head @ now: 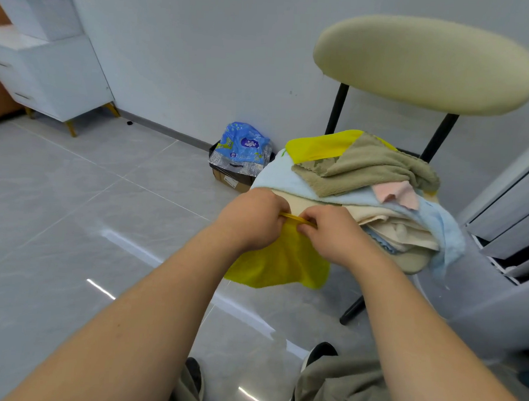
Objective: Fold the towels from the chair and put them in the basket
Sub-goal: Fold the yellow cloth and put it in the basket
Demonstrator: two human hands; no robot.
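Note:
A yellow towel (280, 262) hangs in the air in front of the chair (426, 61). My left hand (250, 218) and my right hand (335, 231) pinch its top edge close together, fingers curled. Behind them the chair seat carries a pile of towels (365, 187): a khaki one on top, with yellow, pink, light blue and cream ones around and under it. No basket is in view.
A cardboard box holding a blue plastic pack (243, 145) stands on the floor left of the chair by the wall. A white drawer cabinet (49, 75) is at the far left. A grey unit (510, 213) stands at the right. My feet are below.

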